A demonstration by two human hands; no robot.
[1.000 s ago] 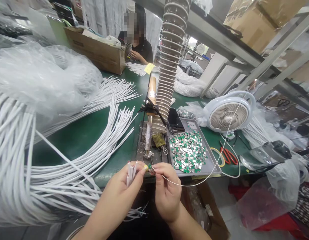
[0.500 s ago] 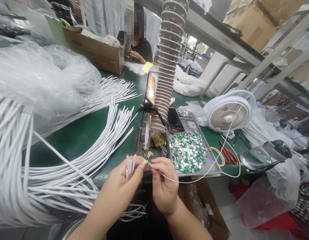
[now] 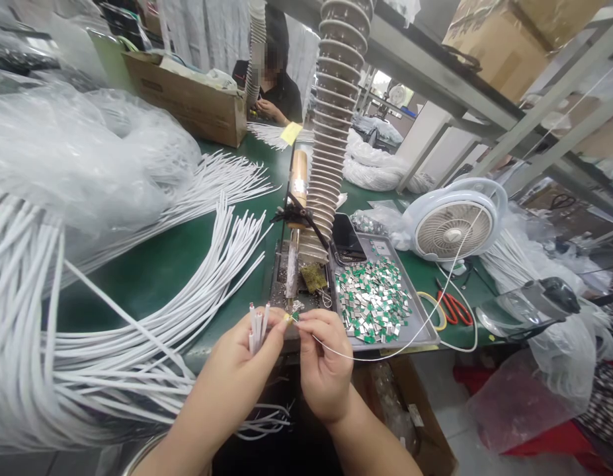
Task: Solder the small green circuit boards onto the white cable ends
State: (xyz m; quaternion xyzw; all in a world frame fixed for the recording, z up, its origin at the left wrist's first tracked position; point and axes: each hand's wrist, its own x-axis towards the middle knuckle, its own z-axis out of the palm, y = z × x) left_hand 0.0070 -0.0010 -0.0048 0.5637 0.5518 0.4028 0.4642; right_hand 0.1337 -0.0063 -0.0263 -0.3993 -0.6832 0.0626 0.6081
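Green workbench (image 3: pixel 152 284) under a grey metal shelf rack (image 3: pixel 425 66), with a big heap of white sheathed cables (image 3: pixel 48 370) and clear plastic bags (image 3: pixel 82 152) on the left. Cardboard box (image 3: pixel 187 99) at the far side, seated co-worker (image 3: pixel 274 96) just past it. Ribbed white hose (image 3: pixel 333 125) hangs down mid-bench. To its right, a small white fan (image 3: pixel 455 221), a grey tray (image 3: pixel 415 330) of green-and-silver chips (image 3: pixel 373 301), and red-handled scissors (image 3: pixel 452 309). Left hand (image 3: pixel 231 370) closed, gripping a small bunch of cable ends (image 3: pixel 257 328), tips up. Right hand (image 3: pixel 326 367) pinched shut on a thin white wire (image 3: pixel 385 348). Its fingertips (image 3: pixel 306 318) sit by a tiny green piece (image 3: pixel 295 316), just beside a yellow bit (image 3: pixel 287 318), both held over the bench's front edge.
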